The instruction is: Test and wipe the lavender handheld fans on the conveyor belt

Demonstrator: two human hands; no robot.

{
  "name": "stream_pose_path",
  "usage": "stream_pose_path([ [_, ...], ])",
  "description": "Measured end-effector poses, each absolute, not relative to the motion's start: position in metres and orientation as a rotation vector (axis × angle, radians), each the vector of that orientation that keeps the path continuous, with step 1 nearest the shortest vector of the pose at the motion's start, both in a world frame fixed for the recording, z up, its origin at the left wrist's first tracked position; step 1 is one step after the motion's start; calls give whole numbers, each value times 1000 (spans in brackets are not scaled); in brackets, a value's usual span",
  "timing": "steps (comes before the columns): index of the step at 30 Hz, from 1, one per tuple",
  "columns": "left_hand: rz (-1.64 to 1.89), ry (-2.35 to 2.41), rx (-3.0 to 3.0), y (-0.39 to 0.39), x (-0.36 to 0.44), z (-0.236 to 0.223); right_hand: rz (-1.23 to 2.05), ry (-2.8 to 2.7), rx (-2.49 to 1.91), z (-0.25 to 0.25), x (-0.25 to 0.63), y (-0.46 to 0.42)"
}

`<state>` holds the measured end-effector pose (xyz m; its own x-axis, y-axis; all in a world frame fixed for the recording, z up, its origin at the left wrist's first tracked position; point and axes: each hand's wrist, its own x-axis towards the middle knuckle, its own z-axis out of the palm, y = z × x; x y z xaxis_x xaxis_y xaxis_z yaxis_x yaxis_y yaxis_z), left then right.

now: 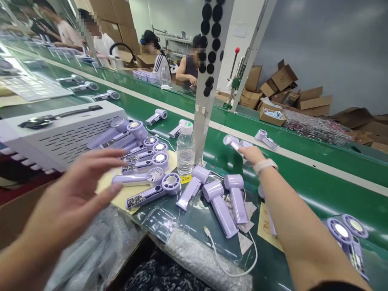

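My right hand is stretched far out over the green conveyor belt and is closed on a lilac handheld fan, whose round head sticks out to the left. A pale watch sits on that wrist. My left hand hovers open and blurred, fingers spread, over the near left, just short of a row of several lilac fans lying on a yellow sheet. More lilac fans lie face down near the bench's front edge.
A clear water bottle stands beside a white post. A white vented box sits left. A white cable trails by bubble wrap. Other fans lie along the belt; several people work across it. Cardboard boxes pile at right.
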<state>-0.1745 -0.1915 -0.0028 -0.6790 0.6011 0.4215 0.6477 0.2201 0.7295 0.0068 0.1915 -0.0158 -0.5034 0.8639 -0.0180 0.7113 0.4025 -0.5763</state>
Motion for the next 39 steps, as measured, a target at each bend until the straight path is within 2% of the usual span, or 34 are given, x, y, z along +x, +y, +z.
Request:
stream_pose_path([
  [3,-2476,-2242,-1766,-148,-117,-34,741,-2310,-1338,-14,67,137],
  [5,-3145,-1959,-1933,-113,-78,-52,680,-2267,-1262,-21,97,84],
  [7,-3679,-1595,-1684,-82,-47,-65,594,-2283,-1055,-29,116,35],
  [9,-3945,-1470,-1199,-64,-31,-73,590,-2367,-929,-35,124,-1],
  [11,-3984,-1620,-913,-63,-31,-79,712,-2451,-821,-41,125,-18],
  [14,-3861,-1896,-1005,-80,-53,-83,820,-2421,-810,-57,115,-23],
  [19,-3570,-1786,-1049,-105,-83,-67,312,-2627,-634,-94,86,-32],
  [21,-3548,-1716,-968,-106,-84,-56,549,-2588,-650,-93,86,-40],
  [24,-3587,-1572,-981,-96,-78,-47,1502,-2324,-736,-78,98,-44],
  [26,-3634,-1466,-1045,-87,-71,-45,1930,-2082,-729,-68,106,-43],
  [28,-3705,-1381,-1091,-78,-62,-44,1979,-1951,-730,-63,109,-41],
  [34,-3828,-1263,-1088,-64,-45,-42,1790,-2011,-689,-63,111,-43],
  [39,-3780,-1285,-1071,-64,-41,-48,2003,-1674,-723,-75,108,-57],
])
